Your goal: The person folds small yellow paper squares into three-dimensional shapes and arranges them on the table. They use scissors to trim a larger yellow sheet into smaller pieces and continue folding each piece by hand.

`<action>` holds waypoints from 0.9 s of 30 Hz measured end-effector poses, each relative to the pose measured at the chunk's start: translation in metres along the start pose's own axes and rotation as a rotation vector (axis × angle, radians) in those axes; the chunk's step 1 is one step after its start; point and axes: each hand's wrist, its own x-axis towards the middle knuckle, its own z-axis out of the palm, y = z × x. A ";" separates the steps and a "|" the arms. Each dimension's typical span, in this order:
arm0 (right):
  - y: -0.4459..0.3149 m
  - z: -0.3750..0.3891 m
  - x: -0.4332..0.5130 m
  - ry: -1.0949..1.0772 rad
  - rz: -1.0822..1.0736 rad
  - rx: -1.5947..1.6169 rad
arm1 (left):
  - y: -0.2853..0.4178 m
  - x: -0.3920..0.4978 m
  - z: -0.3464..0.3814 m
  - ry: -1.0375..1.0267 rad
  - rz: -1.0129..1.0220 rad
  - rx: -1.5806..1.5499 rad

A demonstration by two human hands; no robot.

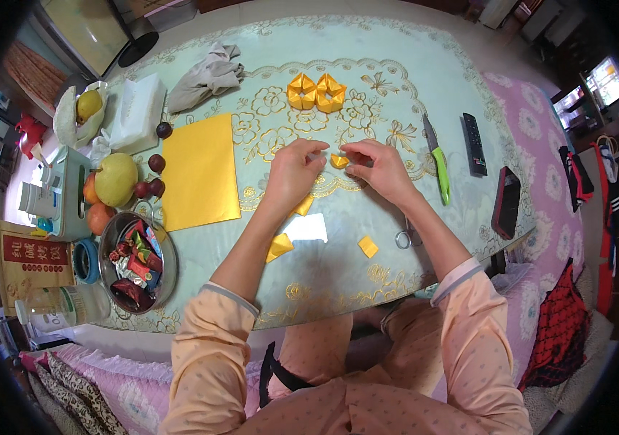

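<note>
A small folded gold paper piece lies between my two hands. My right hand has its thumb and fingers at the piece's right side; whether it grips it is unclear. My left hand is just left of the piece, thumb and forefinger curled with a gap between them. Farther up the table stand two folded gold paper shapes side by side. Loose gold paper pieces lie nearer me, one by my left forearm and one toward the middle. A stack or sheet of gold paper lies to the left.
At right are a green-handled knife, a remote control, a phone and scissors, partly hidden by my forearm. At left stand a metal bowl of wrapped sweets, a pear, plums and a tissue pack. A grey cloth lies beyond.
</note>
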 end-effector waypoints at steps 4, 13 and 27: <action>0.001 -0.002 -0.001 0.048 -0.135 -0.135 | -0.002 -0.001 0.001 0.009 0.036 0.043; 0.000 0.001 0.004 0.081 -0.356 -0.272 | -0.011 0.002 0.003 0.098 0.125 0.087; -0.016 -0.045 0.097 0.215 -0.318 -0.396 | -0.020 0.006 0.006 0.160 0.146 0.116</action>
